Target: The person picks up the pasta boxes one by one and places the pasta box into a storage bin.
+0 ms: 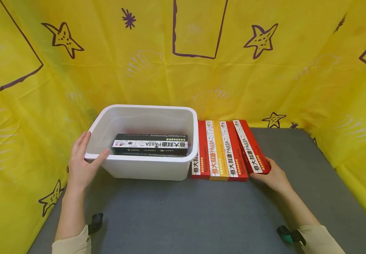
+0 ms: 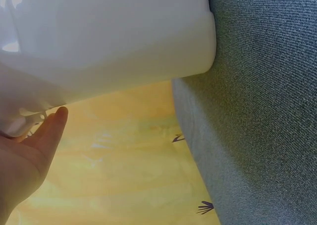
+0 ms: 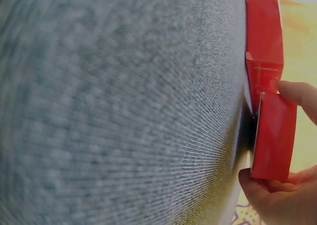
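Observation:
The left hand (image 1: 83,162) holds the front left corner of a white plastic bin (image 1: 151,168), its thumb on the front rim and its fingers along the left side. Inside the bin lie black pasta boxes (image 1: 149,149) marked black pepper flavour. At the right end of a row, the right hand (image 1: 275,176) grips the near end of a red pasta box (image 1: 253,150) between thumb and fingers. That box stands at a slant to its neighbours. In the right wrist view the thumb and fingers hold opposite edges of its red end (image 3: 275,136).
Between the bin and the held box lie a red tomato sauce pasta box (image 1: 203,148), a yellow chicken curry one (image 1: 221,151) and another red one (image 1: 236,155), side by side. Grey cloth (image 1: 183,215) covers the table. Yellow patterned fabric (image 1: 157,53) encloses the back and sides.

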Demonstrator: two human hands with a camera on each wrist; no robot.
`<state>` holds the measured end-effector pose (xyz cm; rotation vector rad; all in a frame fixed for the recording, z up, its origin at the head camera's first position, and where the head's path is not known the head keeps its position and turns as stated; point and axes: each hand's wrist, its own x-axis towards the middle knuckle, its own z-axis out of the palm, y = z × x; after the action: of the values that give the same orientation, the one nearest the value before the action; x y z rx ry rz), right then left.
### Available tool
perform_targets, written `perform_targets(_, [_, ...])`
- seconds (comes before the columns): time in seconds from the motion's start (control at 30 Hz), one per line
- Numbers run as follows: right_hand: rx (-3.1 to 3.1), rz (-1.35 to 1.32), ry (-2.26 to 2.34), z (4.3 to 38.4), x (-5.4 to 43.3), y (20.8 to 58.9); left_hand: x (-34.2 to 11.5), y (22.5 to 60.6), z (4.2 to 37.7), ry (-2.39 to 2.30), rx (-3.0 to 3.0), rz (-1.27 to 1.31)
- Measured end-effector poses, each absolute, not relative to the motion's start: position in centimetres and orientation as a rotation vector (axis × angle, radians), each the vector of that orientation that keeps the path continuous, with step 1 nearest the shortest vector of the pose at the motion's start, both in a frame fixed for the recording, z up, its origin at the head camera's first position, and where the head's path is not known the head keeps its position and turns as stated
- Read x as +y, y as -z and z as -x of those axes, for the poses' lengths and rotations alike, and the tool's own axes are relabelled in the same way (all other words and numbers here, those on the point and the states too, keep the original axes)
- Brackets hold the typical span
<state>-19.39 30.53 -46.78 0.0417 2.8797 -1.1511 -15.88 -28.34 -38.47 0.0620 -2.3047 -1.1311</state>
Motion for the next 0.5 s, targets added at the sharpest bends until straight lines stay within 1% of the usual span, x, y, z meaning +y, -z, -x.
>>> perform_targets(0.5, [2.84,-0.282,1.329,18.8,30.1,45.3,-28.3,38.5,15.9,1.139,-2.289,-0.06])
